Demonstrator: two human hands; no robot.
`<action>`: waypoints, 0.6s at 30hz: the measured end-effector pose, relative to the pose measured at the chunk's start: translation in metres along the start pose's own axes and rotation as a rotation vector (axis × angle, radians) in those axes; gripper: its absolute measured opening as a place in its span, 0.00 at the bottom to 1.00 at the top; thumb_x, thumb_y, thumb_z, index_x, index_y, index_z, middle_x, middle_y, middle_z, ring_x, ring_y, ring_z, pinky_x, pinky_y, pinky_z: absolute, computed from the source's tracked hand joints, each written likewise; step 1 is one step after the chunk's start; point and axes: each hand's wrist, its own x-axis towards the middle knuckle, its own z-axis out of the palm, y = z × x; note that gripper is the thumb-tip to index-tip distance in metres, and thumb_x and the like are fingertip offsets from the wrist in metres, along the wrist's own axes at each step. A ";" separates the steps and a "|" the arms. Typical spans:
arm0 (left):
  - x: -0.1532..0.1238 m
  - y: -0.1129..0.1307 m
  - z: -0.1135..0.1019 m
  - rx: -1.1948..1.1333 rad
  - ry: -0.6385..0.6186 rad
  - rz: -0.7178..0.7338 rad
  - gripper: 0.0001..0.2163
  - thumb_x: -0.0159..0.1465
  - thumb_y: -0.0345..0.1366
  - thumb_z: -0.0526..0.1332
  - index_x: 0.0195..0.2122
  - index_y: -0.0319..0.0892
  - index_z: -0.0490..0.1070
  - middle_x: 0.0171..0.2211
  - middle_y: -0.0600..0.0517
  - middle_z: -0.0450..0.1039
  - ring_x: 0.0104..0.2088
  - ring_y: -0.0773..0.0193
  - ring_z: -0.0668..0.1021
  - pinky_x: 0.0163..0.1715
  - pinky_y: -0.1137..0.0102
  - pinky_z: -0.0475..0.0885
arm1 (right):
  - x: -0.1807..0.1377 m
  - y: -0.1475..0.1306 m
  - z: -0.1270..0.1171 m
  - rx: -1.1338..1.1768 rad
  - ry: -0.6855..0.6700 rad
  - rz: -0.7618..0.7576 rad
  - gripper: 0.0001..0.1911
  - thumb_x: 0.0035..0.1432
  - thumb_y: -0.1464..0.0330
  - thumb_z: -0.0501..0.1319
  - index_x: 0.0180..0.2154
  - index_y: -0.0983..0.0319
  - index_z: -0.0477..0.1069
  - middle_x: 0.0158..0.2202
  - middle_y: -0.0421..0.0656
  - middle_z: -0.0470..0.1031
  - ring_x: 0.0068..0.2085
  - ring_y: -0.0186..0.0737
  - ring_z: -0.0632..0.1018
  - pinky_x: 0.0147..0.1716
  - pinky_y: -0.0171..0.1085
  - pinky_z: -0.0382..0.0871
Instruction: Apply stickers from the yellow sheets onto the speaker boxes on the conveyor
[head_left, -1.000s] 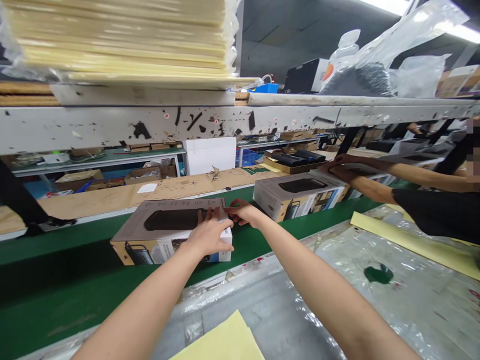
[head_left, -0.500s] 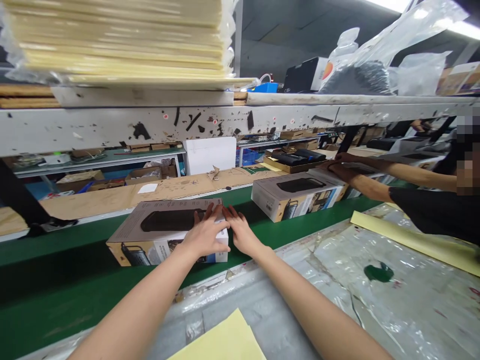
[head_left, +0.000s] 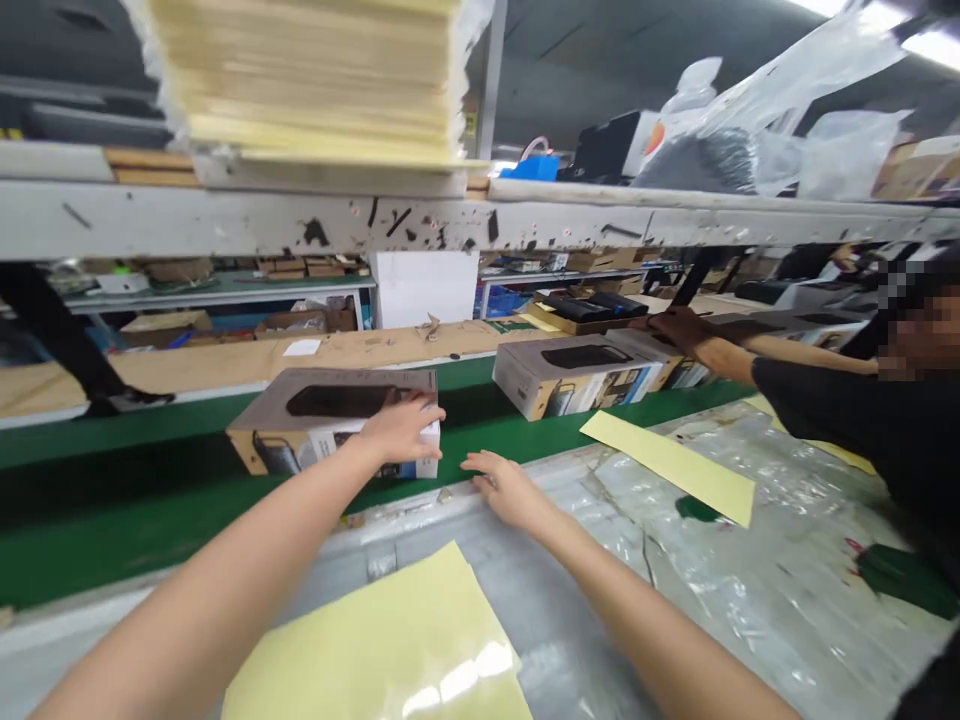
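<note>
A printed cardboard box (head_left: 277,405) with a dark product picture on top lies on the green conveyor belt (head_left: 135,500). My left hand (head_left: 401,432) rests on its right end, fingers spread over the top edge and front face. To the right of that box, apart from it, my right hand (head_left: 510,490) hovers by the belt's near edge with its fingers loosely stretched and nothing in them. Below my hands, yellow sheets (head_left: 375,640) lie on the plastic-covered table (head_left: 570,600).
Another printed box (head_left: 555,375) sits further right on the belt. A co-worker's arms (head_left: 720,350) reach over boxes there. A yellow strip (head_left: 667,465) lies on the table's right part. A shelf beam (head_left: 247,225) crosses above, bearing a wrapped yellow stack (head_left: 315,90).
My right hand has come off the box's right end and moved down toward the belt edge. My left hand stays on the box. A yellow strip now lies further left on the table.
</note>
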 end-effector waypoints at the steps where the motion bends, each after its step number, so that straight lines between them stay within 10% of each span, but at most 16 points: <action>1: -0.003 0.001 0.002 0.030 0.021 0.016 0.24 0.62 0.48 0.70 0.57 0.49 0.70 0.60 0.44 0.67 0.64 0.42 0.66 0.65 0.42 0.58 | -0.017 -0.004 0.000 0.004 -0.014 -0.001 0.23 0.65 0.77 0.54 0.58 0.61 0.75 0.65 0.52 0.70 0.69 0.55 0.65 0.65 0.58 0.59; 9: -0.090 0.034 0.010 -0.196 0.318 0.005 0.17 0.72 0.28 0.51 0.59 0.44 0.69 0.53 0.44 0.72 0.57 0.54 0.72 0.67 0.49 0.57 | -0.103 -0.012 0.010 -0.013 -0.045 -0.020 0.19 0.67 0.73 0.56 0.56 0.60 0.76 0.64 0.54 0.70 0.67 0.58 0.67 0.65 0.65 0.56; 15: -0.220 0.029 0.003 -0.562 -0.163 -0.338 0.17 0.67 0.49 0.63 0.52 0.47 0.75 0.52 0.47 0.76 0.52 0.50 0.77 0.52 0.60 0.74 | -0.090 -0.059 0.004 -0.019 -0.117 -0.222 0.16 0.65 0.75 0.61 0.54 0.65 0.76 0.54 0.53 0.78 0.57 0.54 0.75 0.58 0.52 0.68; 18: -0.257 0.021 0.011 -0.642 -0.211 -0.400 0.20 0.61 0.51 0.68 0.51 0.47 0.76 0.51 0.48 0.74 0.52 0.50 0.77 0.52 0.62 0.73 | -0.078 -0.098 0.009 -0.085 -0.252 -0.310 0.20 0.63 0.74 0.66 0.57 0.64 0.73 0.56 0.53 0.75 0.59 0.57 0.71 0.57 0.54 0.66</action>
